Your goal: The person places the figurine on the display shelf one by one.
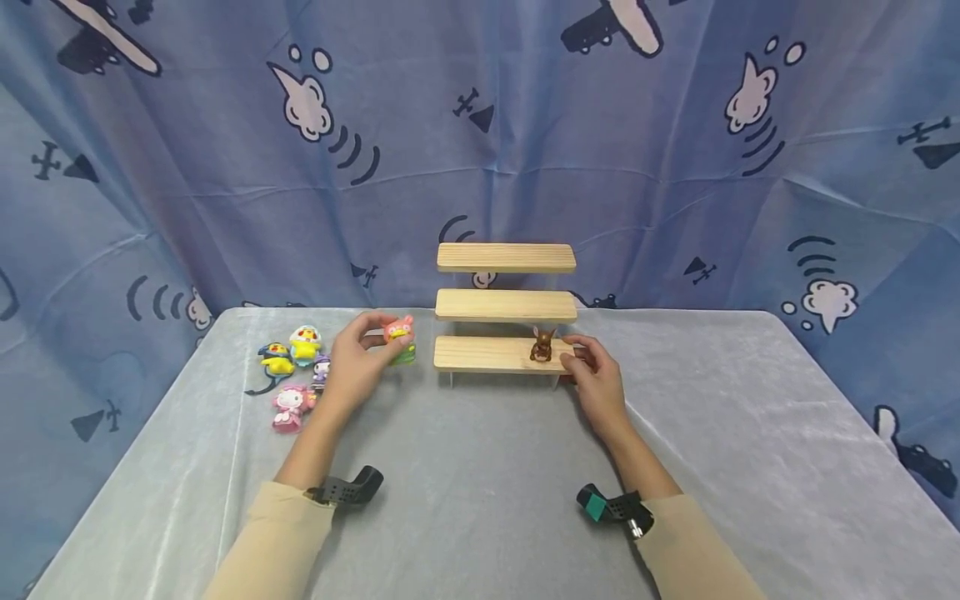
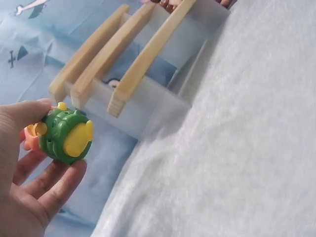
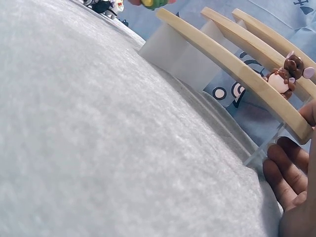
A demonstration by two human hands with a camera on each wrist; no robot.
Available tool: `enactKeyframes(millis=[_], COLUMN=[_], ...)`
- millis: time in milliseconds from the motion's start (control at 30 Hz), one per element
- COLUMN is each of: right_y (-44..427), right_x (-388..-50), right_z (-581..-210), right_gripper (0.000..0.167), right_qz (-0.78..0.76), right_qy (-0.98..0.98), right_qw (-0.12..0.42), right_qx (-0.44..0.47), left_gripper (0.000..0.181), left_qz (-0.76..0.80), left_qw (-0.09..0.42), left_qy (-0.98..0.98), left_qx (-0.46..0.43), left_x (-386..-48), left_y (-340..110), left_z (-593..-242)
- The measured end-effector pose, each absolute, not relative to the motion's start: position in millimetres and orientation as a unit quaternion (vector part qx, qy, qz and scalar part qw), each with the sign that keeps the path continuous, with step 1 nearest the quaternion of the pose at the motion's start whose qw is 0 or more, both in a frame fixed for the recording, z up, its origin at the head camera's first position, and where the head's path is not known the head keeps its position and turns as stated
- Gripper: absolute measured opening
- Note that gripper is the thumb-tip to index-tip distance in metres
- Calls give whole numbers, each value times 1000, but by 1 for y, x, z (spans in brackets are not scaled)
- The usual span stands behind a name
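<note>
My left hand (image 1: 356, 365) holds a small pink-and-green toy figurine (image 1: 398, 328) between thumb and fingers, raised just left of the stand. The left wrist view shows the figurine's green underside (image 2: 61, 131) with a yellow patch. A three-tier wooden display shelf (image 1: 480, 354) with clear side supports stands at the back of the table. On its lowest board, near the right end, sits a brown long-eared figurine (image 1: 542, 346) with a pale belly. My right hand (image 1: 602, 390) grips that board's right end, thumb at the top and fingers (image 3: 284, 173) below.
Left of my left hand are several figurines: a blue-hatted yellow one (image 1: 276, 360), a white-hatted yellow one (image 1: 305, 344), a purple one (image 1: 321, 372) and a pink one (image 1: 289, 408). A grey cloth (image 1: 480, 483) covers the table; a blue patterned curtain (image 1: 420, 125) hangs behind.
</note>
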State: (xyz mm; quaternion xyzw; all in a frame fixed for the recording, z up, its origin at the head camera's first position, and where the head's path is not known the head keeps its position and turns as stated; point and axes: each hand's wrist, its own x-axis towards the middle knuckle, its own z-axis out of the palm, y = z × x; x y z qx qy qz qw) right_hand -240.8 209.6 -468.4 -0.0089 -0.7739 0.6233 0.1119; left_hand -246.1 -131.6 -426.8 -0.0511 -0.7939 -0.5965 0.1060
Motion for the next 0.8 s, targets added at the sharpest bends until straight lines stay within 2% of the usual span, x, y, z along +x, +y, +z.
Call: enactKeyframes(millis=[233,800], right_y=[210,210], right_x=[-240,-239], right_z=[-469,-469], right_gripper=[31,31], right_qz=[625,625], right_qy=[-772,-772], right_qw=[114,111], right_qx=[-5,-8], left_gripper=[38,36], left_qz=[-615,-619], left_qw=[137,163], left_qy=[-774,-760], left_qx=[-65,-111], left_x=[-243,-243], left_y=[-120,-84], left_z=[-421,-401])
